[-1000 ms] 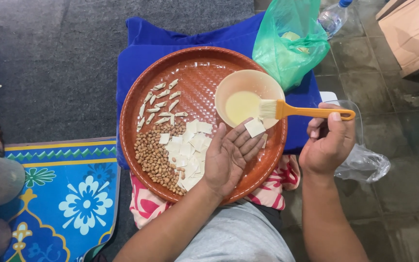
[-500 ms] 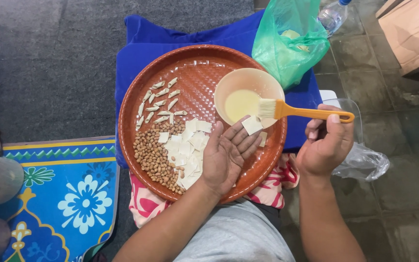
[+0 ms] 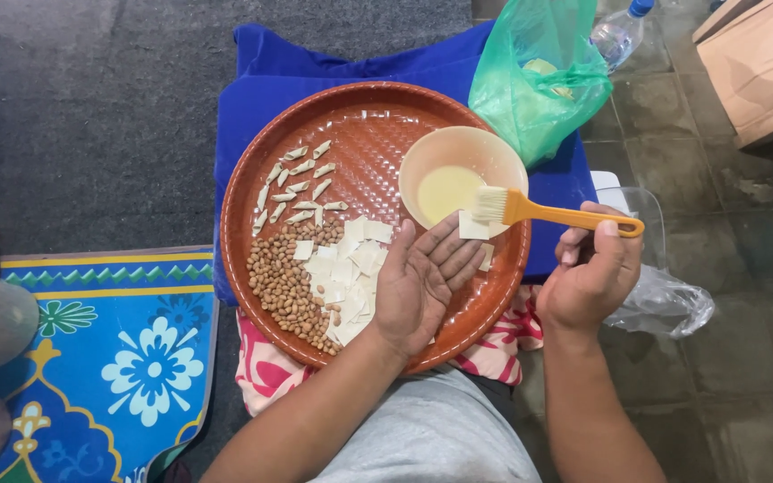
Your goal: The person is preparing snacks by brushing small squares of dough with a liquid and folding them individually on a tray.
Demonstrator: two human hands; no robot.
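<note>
The round reddish-brown woven-pattern plastic tray (image 3: 378, 125) rests on a blue cloth (image 3: 252, 98) across the person's lap, and everything in hand sits on it. Going by the tray as a clock face: at about two o'clock stands a small cream plastic bowl (image 3: 494, 152) with a pool of pale yellow liquid (image 3: 445, 190) in it. At about eight o'clock lies a heap of brown peanuts (image 3: 279, 277), and just beside it, toward the centre, a loose pile of small white square dough wrappers (image 3: 351, 268). At about ten o'clock a scatter of little rolled white pieces (image 3: 301, 188) lies in rough rows — these look finished.

The left hand (image 3: 422, 282) lies palm up and open at about five o'clock, fingers stretched together, with one white wrapper square (image 3: 473, 225) resting on the fingertips. The right hand (image 3: 592, 268), off the tray at three o'clock, is closed around the handle of an orange-handled pastry brush with pale bristles (image 3: 530, 211); the bristles sit at the bowl's near rim, touching or just over the square.

Judging from how things lie, a small share is done — the rolled pieces number perhaps fifteen, while the wrapper pile and the peanut heap remain large. The square on the fingers seems to be at the wetting step, not yet filled or rolled.

Past the tray at one o'clock sit a green plastic bag (image 3: 539, 80) and a clear water bottle (image 3: 619, 31).
</note>
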